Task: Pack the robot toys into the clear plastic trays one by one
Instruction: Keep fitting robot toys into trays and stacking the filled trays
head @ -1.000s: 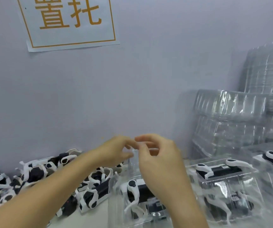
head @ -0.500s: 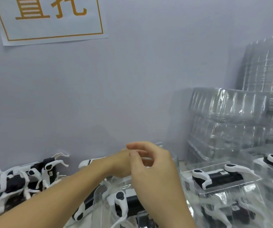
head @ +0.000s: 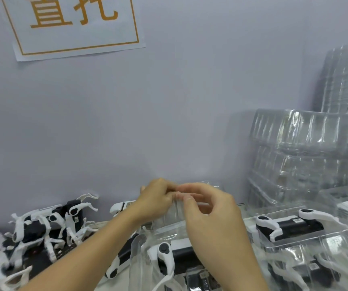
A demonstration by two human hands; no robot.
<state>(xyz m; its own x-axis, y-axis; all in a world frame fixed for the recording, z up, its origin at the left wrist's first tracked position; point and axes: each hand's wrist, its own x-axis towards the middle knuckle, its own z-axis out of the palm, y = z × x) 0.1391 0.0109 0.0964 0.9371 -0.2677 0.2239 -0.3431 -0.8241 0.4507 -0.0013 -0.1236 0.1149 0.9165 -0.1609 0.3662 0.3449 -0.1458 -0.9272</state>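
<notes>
1. Biggest thing here: the grey wall (head: 169,101) rising behind both hands, with a paper sign (head: 74,26) bearing orange characters high above and left of the fingers.
2. Well off to the right of the fingers, stacked empty clear trays (head: 303,156) tower against the wall.
3. Far left of the fingers and lower, a heap of loose black-and-white robot toys (head: 32,234) lies in a tangle.
4. Right of the fingers and below them, a packed tray (head: 290,229) shows one toy lying in its clear shell; another shell sits under it, its contents blurred.
5. Straight beneath the fingers, a clear plastic tray (head: 169,232) stands with its top edge raised to fingertip level, and a robot toy (head: 169,257) rests inside it, under the right wrist.
6. The right hand (head: 213,215) curls its fingers and pinches that upper edge of the clear plastic.
7. The left hand (head: 156,200) comes in from the left, fingers bent, pinching the same edge; fingertips of both hands meet there, nearly touching.
</notes>
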